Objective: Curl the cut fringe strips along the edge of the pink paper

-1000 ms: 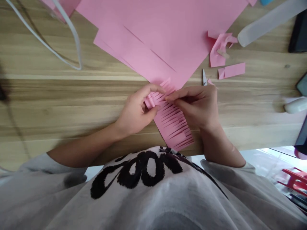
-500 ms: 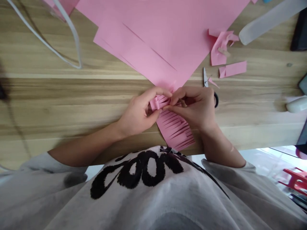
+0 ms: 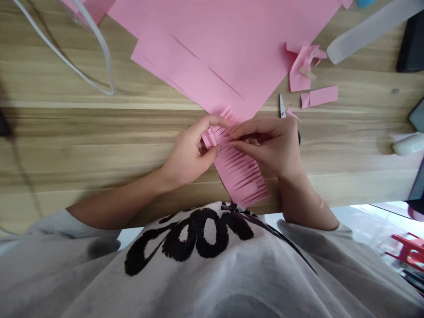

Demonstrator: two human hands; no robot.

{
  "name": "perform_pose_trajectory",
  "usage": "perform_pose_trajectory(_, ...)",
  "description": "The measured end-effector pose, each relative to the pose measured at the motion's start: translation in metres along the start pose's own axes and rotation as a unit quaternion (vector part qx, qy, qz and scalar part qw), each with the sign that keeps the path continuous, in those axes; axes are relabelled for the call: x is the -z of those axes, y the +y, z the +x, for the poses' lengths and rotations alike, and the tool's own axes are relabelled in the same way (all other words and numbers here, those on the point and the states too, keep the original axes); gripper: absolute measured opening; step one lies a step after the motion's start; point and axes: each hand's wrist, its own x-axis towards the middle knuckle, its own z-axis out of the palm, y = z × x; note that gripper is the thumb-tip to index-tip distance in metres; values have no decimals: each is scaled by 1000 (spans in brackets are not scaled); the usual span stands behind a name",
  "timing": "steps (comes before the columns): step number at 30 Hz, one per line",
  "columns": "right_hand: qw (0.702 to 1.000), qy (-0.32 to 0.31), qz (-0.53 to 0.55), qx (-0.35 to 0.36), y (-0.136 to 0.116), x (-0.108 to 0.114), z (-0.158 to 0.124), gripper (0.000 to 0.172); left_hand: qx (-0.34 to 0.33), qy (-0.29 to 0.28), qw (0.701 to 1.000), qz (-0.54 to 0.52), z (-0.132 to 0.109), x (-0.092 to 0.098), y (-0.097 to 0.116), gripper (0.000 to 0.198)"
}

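- The left hand pinches the rolled end of the fringed paper strip. The right hand, fingers closed, grips the strip just beside it, low over the counter.
- As I judge it, the thin fringes could tear, or the roll could spring loose, if either pinch slackens.
- No container shows; scraps and scissors lie loose beyond the right hand.

soft even daylight, faint shadows under the hands, wide-angle bending at edges, left edge blurred, brighter bottom right
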Motion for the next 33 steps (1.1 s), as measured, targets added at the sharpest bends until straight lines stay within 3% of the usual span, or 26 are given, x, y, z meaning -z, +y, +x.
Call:
perform_pose_trajectory(8,1000,12,11,8,1,-3,-1,17,0,10,1000,-8,1,0,4,44)
perform_pose_trajectory(16,998,15,-48,49,0,-7,-2,19,-20,-28,999,-15,4,1,12,44)
perform_pose_trajectory(27,983,25,-130,127,4,-8,-1,15,-22,-12,999,-41,-1,-4,0,58)
perform_pose_trajectory(33,995,28,-57,83,0,-9,-5,12,-28,8,999,-29,0,-4,-2,55)
